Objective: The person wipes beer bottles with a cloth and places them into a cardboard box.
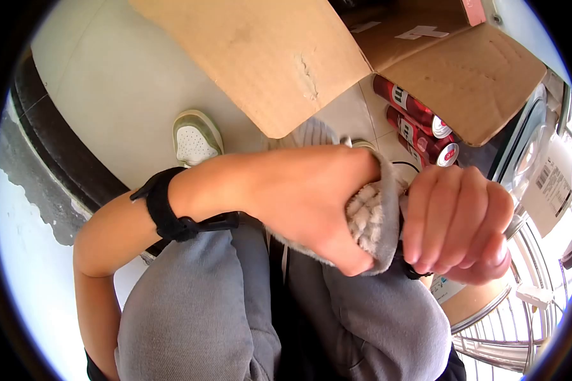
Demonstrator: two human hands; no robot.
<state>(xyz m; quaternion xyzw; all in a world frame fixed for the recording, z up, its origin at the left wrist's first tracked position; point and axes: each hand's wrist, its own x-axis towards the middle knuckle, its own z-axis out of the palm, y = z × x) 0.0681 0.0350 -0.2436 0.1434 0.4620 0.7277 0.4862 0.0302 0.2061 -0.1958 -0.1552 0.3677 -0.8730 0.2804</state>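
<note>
My left hand [305, 203], a black strap on its wrist, is closed around a grey cloth [367, 216] with knobbly, fluffy pile and a fuzzy edge. The cloth bunches between thumb and fingers, above my knees. Just right of it, my right hand [457, 222] is curled into a fist, thumb at the lower right. The inside of that fist is hidden. A bit of black band [416, 270] shows below its fingers, close to the cloth's edge.
An open cardboard box [267, 57] spreads its flaps ahead. Several dark red cans [419, 120] lie beneath one flap. At right are a wire rack [489, 343], a brown cylindrical container [470, 301] and a labelled package [553, 190]. A dark ledge [51, 127] runs along the left.
</note>
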